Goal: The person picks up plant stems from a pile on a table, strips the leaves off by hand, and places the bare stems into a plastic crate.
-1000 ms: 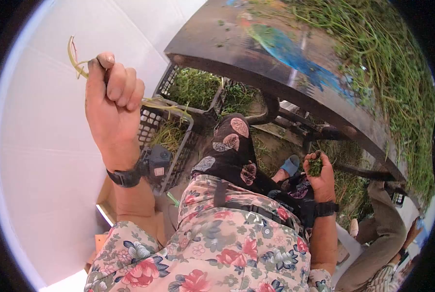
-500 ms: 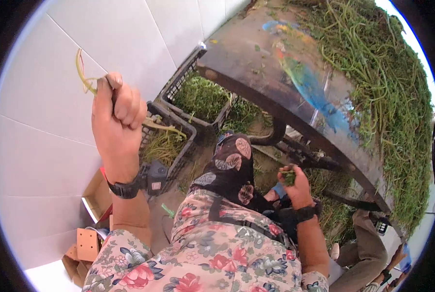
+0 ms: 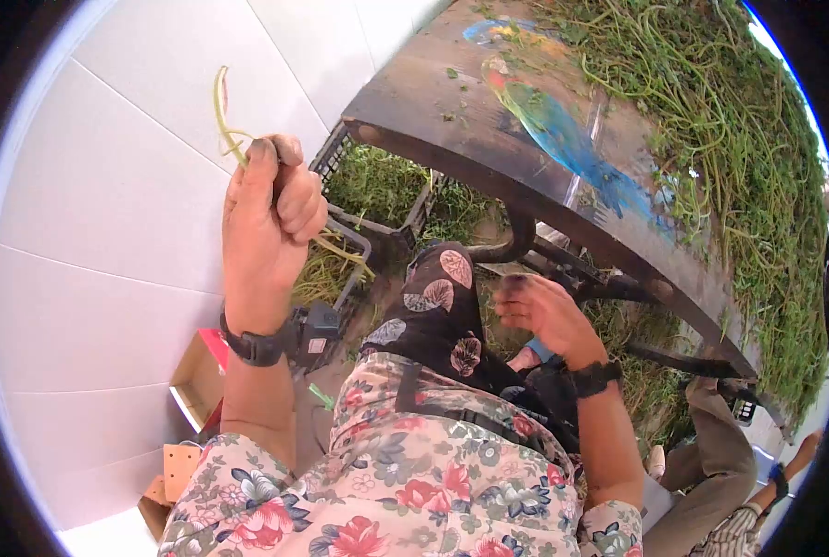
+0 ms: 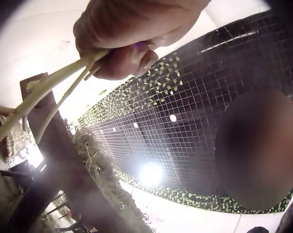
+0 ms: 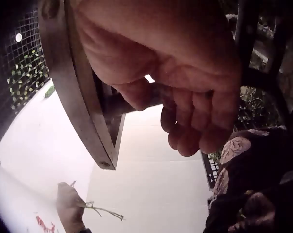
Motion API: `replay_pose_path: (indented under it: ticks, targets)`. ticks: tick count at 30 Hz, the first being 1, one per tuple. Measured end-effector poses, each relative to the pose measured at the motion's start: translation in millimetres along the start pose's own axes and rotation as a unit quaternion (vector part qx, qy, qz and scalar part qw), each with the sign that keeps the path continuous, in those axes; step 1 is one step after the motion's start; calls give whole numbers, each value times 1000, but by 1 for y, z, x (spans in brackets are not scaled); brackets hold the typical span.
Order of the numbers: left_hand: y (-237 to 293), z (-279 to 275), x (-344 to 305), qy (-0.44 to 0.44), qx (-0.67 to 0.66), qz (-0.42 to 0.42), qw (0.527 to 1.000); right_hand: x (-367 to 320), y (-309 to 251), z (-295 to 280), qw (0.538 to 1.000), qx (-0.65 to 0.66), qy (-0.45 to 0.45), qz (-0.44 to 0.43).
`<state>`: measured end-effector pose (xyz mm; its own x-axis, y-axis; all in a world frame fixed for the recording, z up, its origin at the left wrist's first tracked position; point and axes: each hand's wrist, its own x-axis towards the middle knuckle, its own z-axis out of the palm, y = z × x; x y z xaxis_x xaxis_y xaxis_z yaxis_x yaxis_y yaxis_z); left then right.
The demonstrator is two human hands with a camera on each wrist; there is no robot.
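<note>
My left hand [image 3: 273, 227], raised in front of the pale wall, pinches a few plant stems [image 3: 220, 104] between thumb and fingers. Thin pale-green ends stick out above the fingertips, and the other ends emerge below the fist. In the left wrist view a thick stem [image 4: 51, 85] and a thinner one run down from the fingers. Over the floor by the table's near edge is my right hand [image 3: 552, 316], its fingers loosely bent. No greens show in it in the right wrist view, where fingers [image 5: 190, 121] hang relaxed beside the table edge.
A dark table [image 3: 433, 102] with a painted parrot bears a large heap of green stems [image 3: 711, 139]. Black crates [image 3: 414, 223] of greens and stems stand below its left end. Cartons [image 3: 196, 381] lie by the wall. Another person's trousered leg [image 3: 711, 446] is at the right.
My right hand has moved left and up and its fingers have loosened; the clump of green leaves it held no longer shows. The left hand keeps the stems, shifting right in the view.
</note>
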<state>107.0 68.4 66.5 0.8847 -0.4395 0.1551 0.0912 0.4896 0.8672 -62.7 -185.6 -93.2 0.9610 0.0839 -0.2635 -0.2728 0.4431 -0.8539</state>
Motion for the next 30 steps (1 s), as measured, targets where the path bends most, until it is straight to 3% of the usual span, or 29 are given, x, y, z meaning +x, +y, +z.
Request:
replay_pose_path:
  ticks: [2,6,9,12,13,15,18,20,21,22,24,27,30]
  targets:
    - [-2,-4,-2,2,23,-14,1000,-16,7,-7,986,141,78,35]
    - [-9,-16,-4,66,119,-13,991,-39,15,-21,979,170,108,-4]
    - [-14,-69,-6,113,279,-36,953,-55,25,-41,971,187,150,-8]
    - [-31,-157,-19,123,525,-60,840,-72,33,-63,965,191,180,-8]
    - [-40,-191,-24,103,695,-52,710,-78,34,-67,965,170,200,0]
    - [-48,-209,-46,24,832,68,551,-94,32,-71,961,128,246,11]
    - [-54,-174,-33,86,746,60,658,-116,33,-70,963,96,251,-4]
    - [-50,-135,-9,76,602,49,793,-128,21,-65,960,65,274,-7]
    - [-44,-96,-1,94,558,43,824,-131,11,-61,955,59,291,3]
    - [-41,-64,7,55,488,93,866,-135,-4,-60,958,22,286,4]
    - [-33,5,13,-41,476,160,864,-149,-24,-48,964,-43,263,27]
    - [-40,89,15,-164,470,186,847,-168,-63,-28,984,-101,118,-89]
    - [-67,148,24,-322,486,272,765,-192,-100,-15,967,-158,153,-129]
